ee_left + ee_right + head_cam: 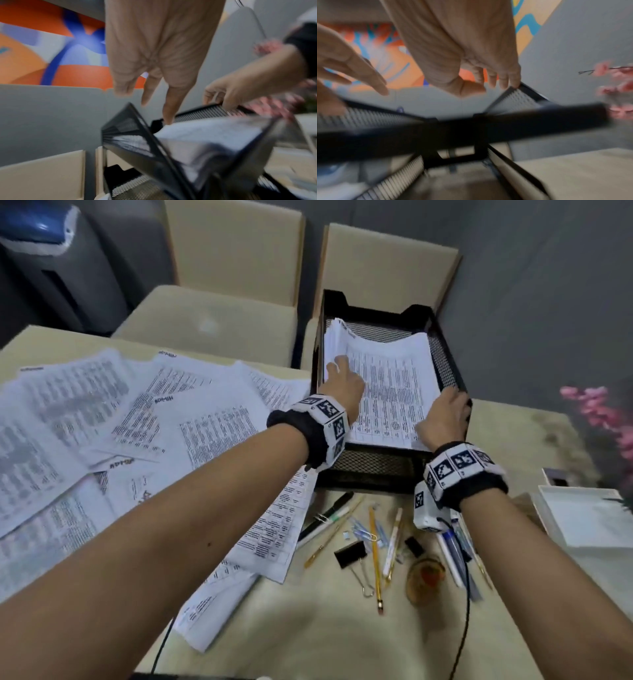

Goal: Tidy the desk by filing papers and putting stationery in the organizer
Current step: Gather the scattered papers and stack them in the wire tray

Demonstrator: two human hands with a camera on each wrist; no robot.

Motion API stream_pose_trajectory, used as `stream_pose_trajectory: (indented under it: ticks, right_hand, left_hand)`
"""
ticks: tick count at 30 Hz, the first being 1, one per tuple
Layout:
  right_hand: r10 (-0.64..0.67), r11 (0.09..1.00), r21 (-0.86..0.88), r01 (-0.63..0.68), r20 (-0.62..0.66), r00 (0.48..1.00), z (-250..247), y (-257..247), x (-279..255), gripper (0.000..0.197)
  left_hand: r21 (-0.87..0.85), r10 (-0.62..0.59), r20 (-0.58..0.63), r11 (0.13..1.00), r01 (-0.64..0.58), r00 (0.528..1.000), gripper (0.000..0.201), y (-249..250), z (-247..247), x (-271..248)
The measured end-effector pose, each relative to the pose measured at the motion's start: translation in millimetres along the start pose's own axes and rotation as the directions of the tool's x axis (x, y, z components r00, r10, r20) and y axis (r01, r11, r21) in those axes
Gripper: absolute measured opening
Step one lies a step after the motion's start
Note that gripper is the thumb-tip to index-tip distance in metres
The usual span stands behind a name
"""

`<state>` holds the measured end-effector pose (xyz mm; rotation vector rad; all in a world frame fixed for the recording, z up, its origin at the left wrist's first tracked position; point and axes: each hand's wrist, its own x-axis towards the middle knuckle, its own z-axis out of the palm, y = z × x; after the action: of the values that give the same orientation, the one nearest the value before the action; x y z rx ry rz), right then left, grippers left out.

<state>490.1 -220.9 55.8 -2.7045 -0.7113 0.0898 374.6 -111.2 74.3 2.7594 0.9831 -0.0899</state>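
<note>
A black mesh paper tray [373, 469] stands at the desk's far edge with a stack of printed papers [390, 392] lying in it. My left hand [342, 378] reaches into the tray's left side, fingers straight, fingertips [169, 120] touching the stack [205, 132]. My right hand [445, 416] grips the tray's right rim near the front corner, fingers [503, 81] curled over the mesh wall [518, 97]. Many loose printed sheets [137, 422] cover the desk's left half. Both wrist views are blurred.
In front of the tray lie a yellow pencil [375, 556], black binder clips [350, 554], paper clips, several pens [448, 556] and an amber round object [424, 577]. A white box [589, 518] sits at the right, pink flowers [599, 412] beyond. Beige chairs [219, 316] stand behind the desk.
</note>
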Motion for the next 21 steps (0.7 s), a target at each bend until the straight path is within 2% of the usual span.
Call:
stream_pose_trajectory:
  ticks: [2,3,5,6,8,9,11,13,14,16,18,19,21]
  right_hand:
    - [-0.06,0.998,0.009,0.061,-0.099,0.993,-3.9,-12.0,-7.9,0.062]
    - [-0.083,0.99,0.101,0.099,-0.151,0.985,-7.4,-23.0,-14.9,0.055]
    - [-0.122,0.915,0.349,0.201,-0.235,0.964,-14.4,-52.4,-37.3,0.044]
    - [-0.159,0.855,0.446,0.266,-0.263,0.952,-14.2,-70.5,-51.1,0.041]
    - [-0.297,0.759,0.524,0.387,-0.251,0.921,-1.3,-106.1,-82.9,0.033]
    - [-0.393,0.733,0.527,0.43,-0.187,0.9,13.5,-121.9,-98.8,0.028]
    - [-0.548,0.742,0.497,0.45,0.064,0.834,55.6,-145.0,-126.0,0.02]
    - [-0.567,0.803,0.407,0.435,0.301,0.767,98.6,-155.6,-146.9,0.017]
    - [-0.55,0.833,0.332,0.443,0.401,0.733,117.3,-157.0,-153.6,0.023]
    - [-0.498,0.822,0.101,0.56,0.605,0.622,146.4,-155.4,-162.4,0.061]
    - [-0.458,0.672,-0.094,0.734,0.726,0.512,162.8,-153.4,-168.9,0.096]
    - [-0.464,0.607,-0.13,0.784,0.742,0.483,171.9,-155.9,-174.3,0.103]
    - [-0.518,0.568,-0.13,0.813,0.711,0.476,176.6,-153.0,-171.2,0.101]
  left_hand:
    - [0.017,0.075,-0.138,0.997,-0.074,0.988,0.035,-10.9,-5.0,-8.0]
    - [-0.021,0.076,-0.218,0.996,-0.082,0.973,0.037,-22.9,-10.0,-14.1]
    - [-0.158,-0.035,-0.329,0.987,-0.019,0.944,0.043,-60.3,-19.2,-28.3]
    - [-0.23,-0.126,-0.337,0.972,0.048,0.933,0.043,-84.0,-21.0,-36.5]
    - [-0.326,-0.31,-0.258,0.919,0.22,0.915,0.041,-137.5,-14.3,-54.0]
    - [-0.331,-0.391,-0.195,0.89,0.314,0.9,0.04,-164.8,-7.6,-64.6]
    - [-0.292,-0.509,-0.036,0.828,0.478,0.86,0.04,-215.3,9.2,-91.3]
    - [-0.247,-0.573,0.096,0.779,0.577,0.814,0.039,-255.6,30.5,-123.6]
    - [-0.221,-0.594,0.136,0.762,0.609,0.793,0.039,-270.6,40.9,-139.2]
    - [-0.208,-0.615,0.195,0.735,0.645,0.764,0.04,-288.7,60.2,-166.8]
    - [-0.224,-0.615,0.265,0.71,0.668,0.743,0.038,-291.0,77.3,-186.3]
    - [-0.228,-0.617,0.297,0.695,0.682,0.728,0.039,-293.2,88.0,-194.6]
    - [-0.232,-0.598,0.348,0.692,0.684,0.722,0.05,-277.9,104.2,-192.3]
